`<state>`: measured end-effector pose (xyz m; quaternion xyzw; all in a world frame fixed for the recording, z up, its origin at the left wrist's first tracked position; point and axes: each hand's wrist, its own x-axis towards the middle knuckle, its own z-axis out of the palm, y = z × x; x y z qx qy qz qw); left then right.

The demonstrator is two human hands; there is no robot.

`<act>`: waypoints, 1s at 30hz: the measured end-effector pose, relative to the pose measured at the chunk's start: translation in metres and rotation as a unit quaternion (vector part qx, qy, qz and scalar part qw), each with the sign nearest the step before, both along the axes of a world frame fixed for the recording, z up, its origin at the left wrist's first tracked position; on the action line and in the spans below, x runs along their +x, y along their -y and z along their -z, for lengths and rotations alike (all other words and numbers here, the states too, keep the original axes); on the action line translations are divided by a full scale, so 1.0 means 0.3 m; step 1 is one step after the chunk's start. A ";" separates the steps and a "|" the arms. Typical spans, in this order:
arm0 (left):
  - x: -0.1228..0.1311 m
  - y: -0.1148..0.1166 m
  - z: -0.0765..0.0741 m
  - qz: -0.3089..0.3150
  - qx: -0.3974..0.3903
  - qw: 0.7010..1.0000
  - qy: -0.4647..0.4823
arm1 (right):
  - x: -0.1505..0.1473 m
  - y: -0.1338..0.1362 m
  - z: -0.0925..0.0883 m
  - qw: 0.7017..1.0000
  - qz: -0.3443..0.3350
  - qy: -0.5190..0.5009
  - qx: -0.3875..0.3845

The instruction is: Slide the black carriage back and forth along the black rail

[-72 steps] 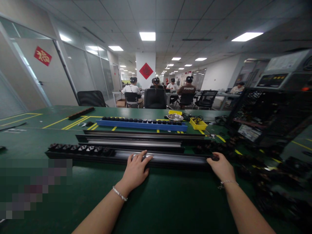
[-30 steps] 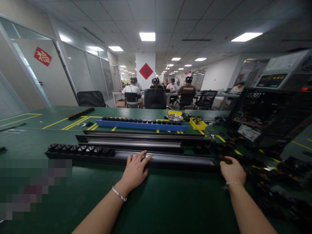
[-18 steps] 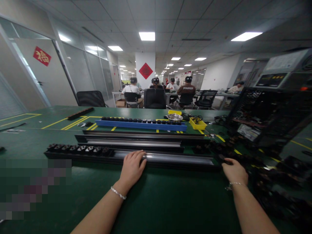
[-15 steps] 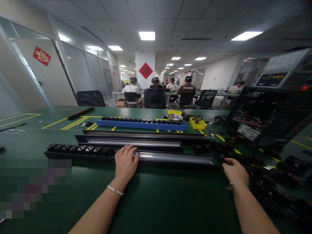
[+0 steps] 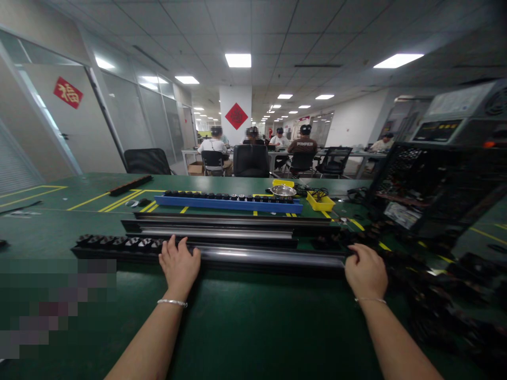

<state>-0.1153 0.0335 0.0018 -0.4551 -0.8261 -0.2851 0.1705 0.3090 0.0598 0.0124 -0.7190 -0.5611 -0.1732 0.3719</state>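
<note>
A long black channel (image 5: 273,257) with a shiny metallic inner face lies across the near part of the table. Small black parts (image 5: 119,241) stand in a row along its left stretch. My left hand (image 5: 179,266) rests on the channel just right of that row, fingers spread. At the channel's right end is my right hand (image 5: 366,272), its fingers curled in a pinch; whatever they hold, if anything, is hidden. Two more dark channels (image 5: 222,233) lie just behind, parallel to the first.
A blue channel (image 5: 229,203) carrying black parts lies farther back. Beside it are a metal bowl (image 5: 283,191) and a yellow bin (image 5: 320,202). Loose black parts are heaped on the right, near a dark rack (image 5: 428,184). Several people sit at a far table.
My left hand has slid left along the channel, up to the row of black parts. My right hand has come left from the heap to the channel's right end.
</note>
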 end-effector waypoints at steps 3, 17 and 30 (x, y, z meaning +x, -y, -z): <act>-0.003 -0.004 0.004 0.000 0.004 1.000 -0.005 | -0.078 -0.011 0.007 0.993 -0.096 0.071 -0.024; 0.015 0.011 -0.027 0.022 -0.002 1.000 0.005 | -0.121 0.005 -0.015 0.979 -0.101 0.085 -0.158; 0.021 0.003 -0.035 -0.015 -0.010 0.997 0.072 | -0.124 0.004 -0.013 0.979 -0.098 0.072 -0.164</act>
